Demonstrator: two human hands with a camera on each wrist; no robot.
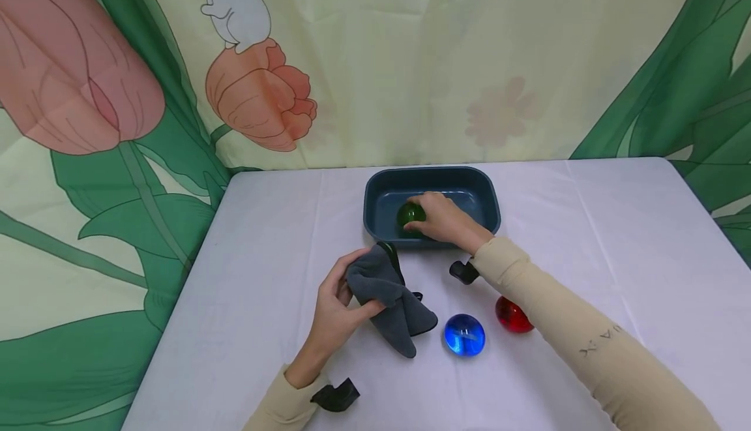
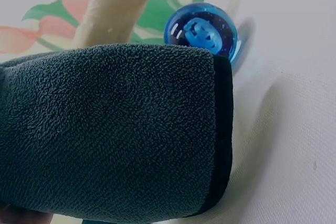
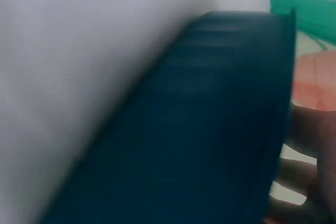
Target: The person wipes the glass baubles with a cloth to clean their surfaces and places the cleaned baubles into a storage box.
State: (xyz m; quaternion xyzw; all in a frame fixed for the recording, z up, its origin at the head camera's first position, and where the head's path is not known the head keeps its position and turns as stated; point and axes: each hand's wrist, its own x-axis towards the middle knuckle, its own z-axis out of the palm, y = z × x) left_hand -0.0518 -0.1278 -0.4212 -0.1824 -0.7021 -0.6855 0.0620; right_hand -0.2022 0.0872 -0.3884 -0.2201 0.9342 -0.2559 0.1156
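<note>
In the head view my right hand [image 1: 440, 218] reaches over the near rim of a dark blue tray [image 1: 371, 186] and grips a green glass ball [image 1: 409, 214] at its left side. The right wrist view shows the tray's outer wall [image 3: 199, 119] with fingers [image 3: 304, 177] past its rim. My left hand [image 1: 337, 310] holds a folded grey cloth [image 1: 384, 281] with dark edging, thumb on top, in front of the tray. Up close in the left wrist view, the cloth [image 2: 115, 129] covers most of the picture.
A blue glass ball [image 1: 465, 335] sits on the white tablecloth [image 1: 246, 326] right of the cloth. Beside it a red glass ball [image 1: 512, 315] is partly hidden by the right sleeve [image 1: 563, 313]. Behind the table hangs a flower-printed curtain [image 1: 411, 79].
</note>
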